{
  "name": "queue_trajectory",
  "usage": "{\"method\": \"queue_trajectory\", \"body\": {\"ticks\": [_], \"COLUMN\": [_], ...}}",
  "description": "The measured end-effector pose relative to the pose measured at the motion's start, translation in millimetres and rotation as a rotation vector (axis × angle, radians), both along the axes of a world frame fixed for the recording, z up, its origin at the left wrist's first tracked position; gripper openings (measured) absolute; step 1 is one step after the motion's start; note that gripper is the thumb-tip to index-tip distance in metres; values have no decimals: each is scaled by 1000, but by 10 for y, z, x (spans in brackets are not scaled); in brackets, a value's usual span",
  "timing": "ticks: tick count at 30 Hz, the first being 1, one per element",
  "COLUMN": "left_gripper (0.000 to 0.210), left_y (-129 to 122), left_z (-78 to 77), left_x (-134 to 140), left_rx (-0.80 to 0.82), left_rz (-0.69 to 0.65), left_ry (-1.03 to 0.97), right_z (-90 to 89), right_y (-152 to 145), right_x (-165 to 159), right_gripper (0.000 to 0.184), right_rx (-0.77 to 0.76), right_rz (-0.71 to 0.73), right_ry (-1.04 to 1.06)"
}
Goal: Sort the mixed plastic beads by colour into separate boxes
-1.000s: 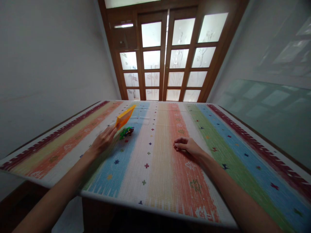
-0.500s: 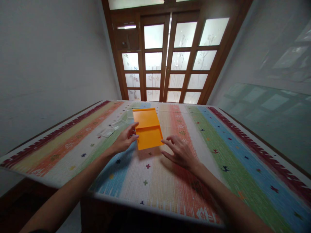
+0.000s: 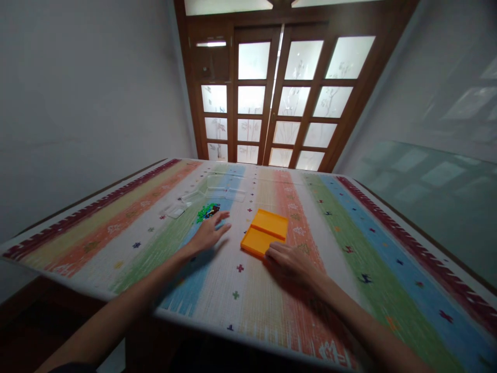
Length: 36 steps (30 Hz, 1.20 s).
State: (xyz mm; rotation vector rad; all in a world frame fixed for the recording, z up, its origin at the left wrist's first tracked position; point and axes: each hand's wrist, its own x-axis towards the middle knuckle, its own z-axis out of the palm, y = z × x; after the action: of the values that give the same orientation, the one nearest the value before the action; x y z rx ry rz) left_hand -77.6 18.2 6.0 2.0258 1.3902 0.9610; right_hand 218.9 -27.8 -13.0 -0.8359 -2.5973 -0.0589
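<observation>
An orange-yellow plastic case (image 3: 269, 223), hinged across its middle and folded open, lies on the striped tablecloth with both shallow halves facing up. My right hand (image 3: 289, 259) has its fingers curled onto the near right edge of the case; the fingertips are partly hidden. Left of the case, my left hand (image 3: 209, 233) hovers over the cloth with fingers apart and nothing in them. Just beyond that hand sits a small heap of green, blue and dark pieces (image 3: 205, 212), partly covered by its fingers. The pieces are too small to tell their kind.
Clear plastic trays or packaging (image 3: 215, 191) lie behind the heap, with another clear piece (image 3: 175, 210) to its left. The tablecloth (image 3: 155, 269) ends at the near table edge. Walls flank the table, and a wooden glazed door (image 3: 267, 93) stands behind.
The case has moved from a raised, tilted position down to the right, onto the cloth. My left hand has let go of it, and the heap behind it now shows.
</observation>
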Motion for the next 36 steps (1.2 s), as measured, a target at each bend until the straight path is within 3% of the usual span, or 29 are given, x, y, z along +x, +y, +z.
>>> {"method": "queue_trajectory", "body": {"ticks": [4,10,16,23,29,36], "left_gripper": [60,76,80,65,36,33], "left_y": [-37,166,577,924,967,894], "left_z": [-148,-415,-323,-275,-272,-242], "left_x": [-386,-549,-413,-324,-304,-346], "left_rx": [164,145,48,34,101,156], "left_rz": [281,389,403,306,204,195], "left_ry": [213,288,278,349,386,395], "right_z": [-35,-12,9,63,94,85], "right_y": [137,370,570,770,942,1154], "right_x": [-6,-32,14,39,-38,-124], "right_gripper": [27,30,26,22,20,21], "right_rx": [-63,-124,-157,-172,-178,-179], "right_rz": [-44,-193,-327,-400,-415,-441], "right_ry": [7,39,46,14,-7,-12]}}
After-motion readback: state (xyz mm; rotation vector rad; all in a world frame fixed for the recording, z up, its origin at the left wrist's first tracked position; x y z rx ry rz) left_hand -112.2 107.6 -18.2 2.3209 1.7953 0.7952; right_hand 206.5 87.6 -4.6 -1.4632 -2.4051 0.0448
